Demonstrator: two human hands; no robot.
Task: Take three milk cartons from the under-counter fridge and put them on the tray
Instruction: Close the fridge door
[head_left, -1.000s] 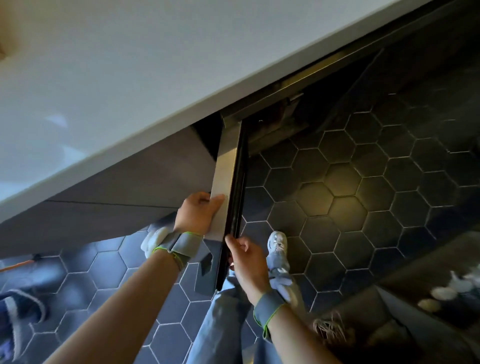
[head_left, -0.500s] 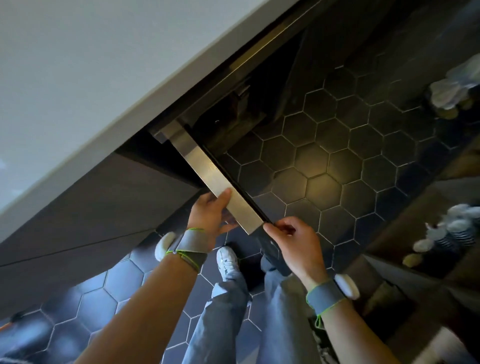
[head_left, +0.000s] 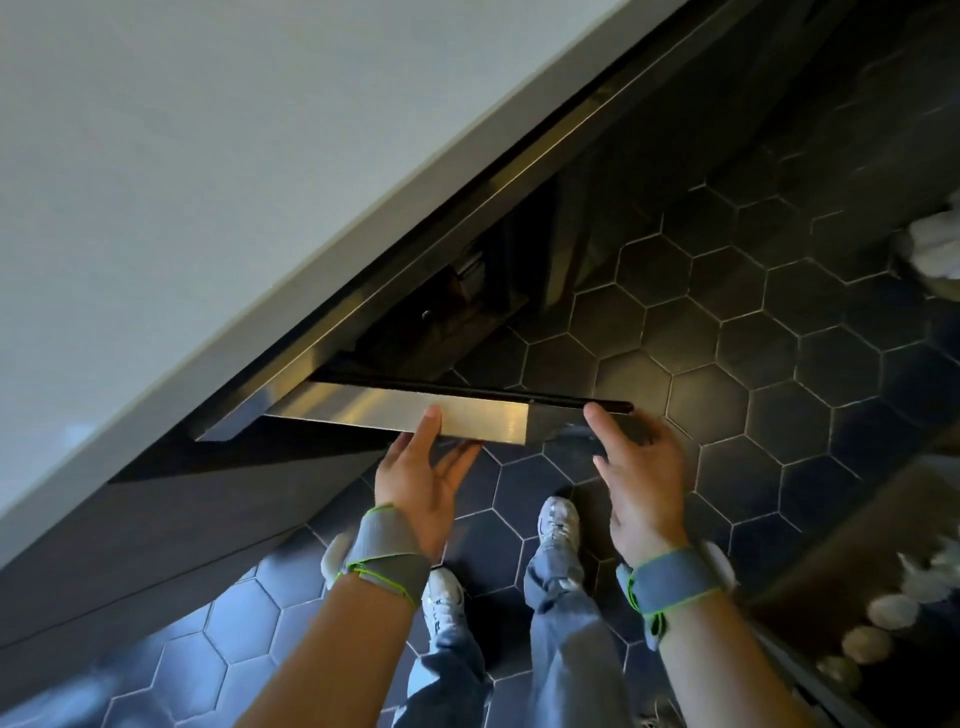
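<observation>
The under-counter fridge door (head_left: 483, 418) stands partly open, and I see its brushed steel top edge from above. It is hinged at the left, below the counter's lip. My left hand (head_left: 421, 483) rests flat against the door's outer side, fingers spread and thumb on the steel edge. My right hand (head_left: 636, 467) curls around the door's free end at the right. The fridge's inside (head_left: 431, 322) is dark and shows nothing I can make out. No milk carton and no tray is in view.
The white counter top (head_left: 208, 156) fills the upper left, with dark cabinet fronts (head_left: 156, 519) beneath it. Dark hexagon floor tiles (head_left: 727, 374) spread to the right. My feet in white shoes (head_left: 558, 519) stand below the door. A low shelf with pale round items (head_left: 883, 613) sits at the right.
The door has swung from roughly square to the counter front to a narrower angle. My left hand has gone from gripping its top edge to lying flat; my right hand stays at its free end.
</observation>
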